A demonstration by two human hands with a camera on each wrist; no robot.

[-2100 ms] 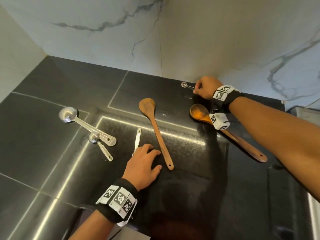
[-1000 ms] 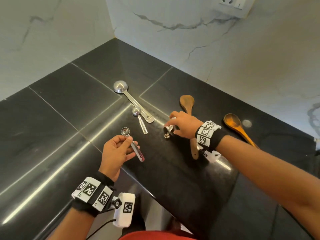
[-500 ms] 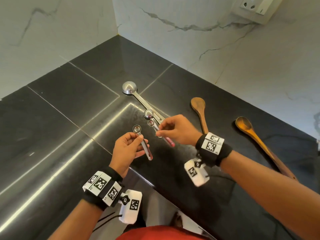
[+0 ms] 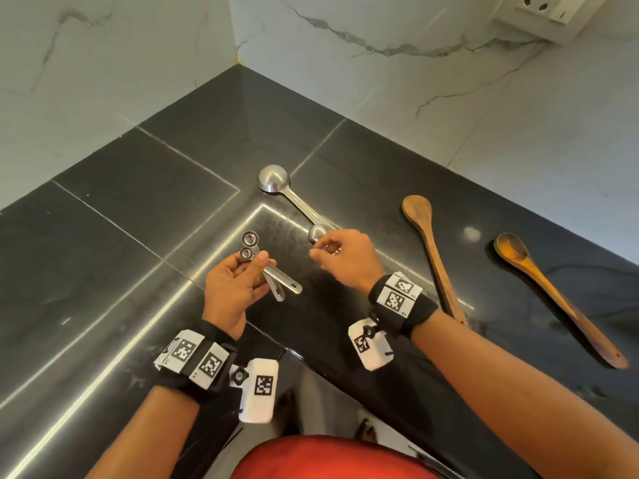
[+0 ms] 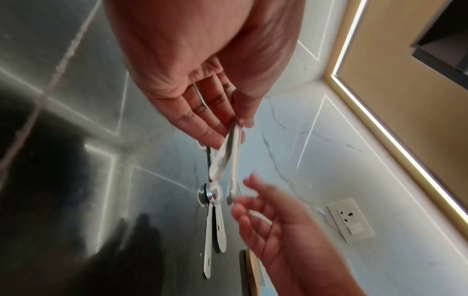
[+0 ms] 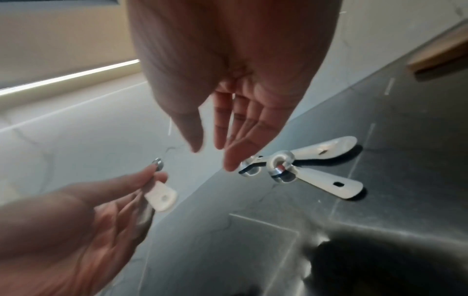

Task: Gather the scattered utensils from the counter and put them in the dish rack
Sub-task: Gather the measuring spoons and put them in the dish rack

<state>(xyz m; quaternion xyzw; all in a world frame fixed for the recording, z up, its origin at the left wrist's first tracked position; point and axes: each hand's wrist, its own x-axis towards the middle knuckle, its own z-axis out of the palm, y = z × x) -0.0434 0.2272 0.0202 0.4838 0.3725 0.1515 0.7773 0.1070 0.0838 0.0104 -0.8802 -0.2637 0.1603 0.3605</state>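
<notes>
My left hand [image 4: 256, 267] pinches two small steel measuring spoons [image 4: 276, 283] by their handles, bowls pointing away; they also show in the left wrist view as the small spoons [image 5: 228, 152]. My right hand [image 4: 321, 252] hovers empty, fingers relaxed, just above the medium measuring spoon [image 4: 317, 232], whose handle it hides. In the right wrist view the right hand [image 6: 212, 152] is spread over the spoons on the counter [image 6: 326, 183]. A large measuring spoon [image 4: 273, 179] lies beyond. A light wooden spoon [image 4: 428, 243] and a darker wooden spoon [image 4: 539, 278] lie to the right. No dish rack is in view.
The black tiled counter [image 4: 138, 202] ends in a corner of white marble walls. A wall socket [image 4: 539, 12] sits high on the right wall. The counter's front edge [image 4: 311, 354] runs just below my wrists.
My right hand handed its small spoon to the left hand, which now holds two. The right hand, now empty, has moved back over the medium spoon on the counter.
</notes>
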